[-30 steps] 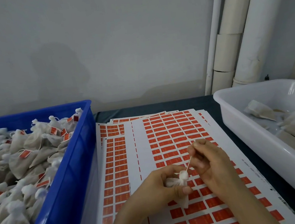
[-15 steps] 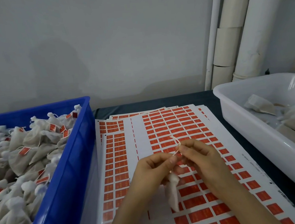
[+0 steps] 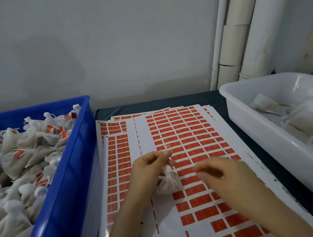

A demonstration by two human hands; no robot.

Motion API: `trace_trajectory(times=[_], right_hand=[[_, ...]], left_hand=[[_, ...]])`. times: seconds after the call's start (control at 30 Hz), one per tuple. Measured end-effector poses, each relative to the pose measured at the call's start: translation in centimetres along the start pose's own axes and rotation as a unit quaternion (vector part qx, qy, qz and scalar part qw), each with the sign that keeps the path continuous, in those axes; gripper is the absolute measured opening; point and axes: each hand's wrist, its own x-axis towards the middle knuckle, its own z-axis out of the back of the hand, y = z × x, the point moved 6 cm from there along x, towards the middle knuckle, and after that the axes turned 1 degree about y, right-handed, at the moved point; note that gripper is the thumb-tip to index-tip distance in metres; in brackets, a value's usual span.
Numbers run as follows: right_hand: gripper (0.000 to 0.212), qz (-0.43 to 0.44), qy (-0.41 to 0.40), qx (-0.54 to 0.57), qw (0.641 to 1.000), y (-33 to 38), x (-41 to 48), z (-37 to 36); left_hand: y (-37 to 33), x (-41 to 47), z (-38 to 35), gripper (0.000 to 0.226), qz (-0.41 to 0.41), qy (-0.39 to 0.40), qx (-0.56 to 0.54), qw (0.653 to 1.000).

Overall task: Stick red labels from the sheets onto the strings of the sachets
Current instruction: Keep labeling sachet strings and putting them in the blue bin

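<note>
The left hand [image 3: 148, 170] pinches the thin white string [image 3: 169, 148] of a small white mesh sachet [image 3: 167, 182] between thumb and forefinger. The string's loop stands up above the fingertips and the pouch hangs below them, just over the stack of white sheets of red rectangular labels [image 3: 182, 131]. The right hand [image 3: 227, 178] is low over the top sheet, just right of the sachet and apart from it, fingers bent towards the labels. It is blurred, and I cannot tell whether it grips anything.

The sheets lie down the middle of the dark table [image 3: 169, 102], fanned slightly at their far edge, with a narrow strip of table between them and the grey wall [image 3: 104, 46]. Along the table's left edge the blue plastic crate [image 3: 75, 166] stands with its right wall against the sheets' left edge; it is heaped with white sachets bearing red labels [image 3: 28, 144]. Along the right edge sits the white plastic tub [image 3: 262, 145] holding a few flat unlabelled sachets [image 3: 308, 120]. A thin wedge of dark table separates the tub from the sheets' right edge. Both hands work in the lane between crate and tub. White pipes [image 3: 254, 29] rise beyond the table's far right corner.
</note>
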Motion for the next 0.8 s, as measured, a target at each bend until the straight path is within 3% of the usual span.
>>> trace_trajectory(times=[0.07,0.23,0.37,0.8], right_hand=[[0.014,-0.001,0.035,-0.018,0.999,0.3,-2.2,-1.7],[0.055,-0.006,0.159,-0.082,0.984,-0.3,-4.6,-5.9],[0.072,-0.003,0.25,-0.164,0.954,-0.8,-4.5,-8.1],[0.054,0.019,0.168,-0.148,0.974,-1.1,-4.8,-8.7]], left_hand=[[0.1,0.0,0.0,0.022,0.002,-0.009,0.007,1.0],[0.0,-0.1,0.2,0.026,-0.005,-0.019,-0.004,1.0],[0.1,0.0,0.4,0.026,-0.002,-0.028,0.0,1.0],[0.5,0.2,-0.2,0.022,0.002,0.0,0.031,1.0]])
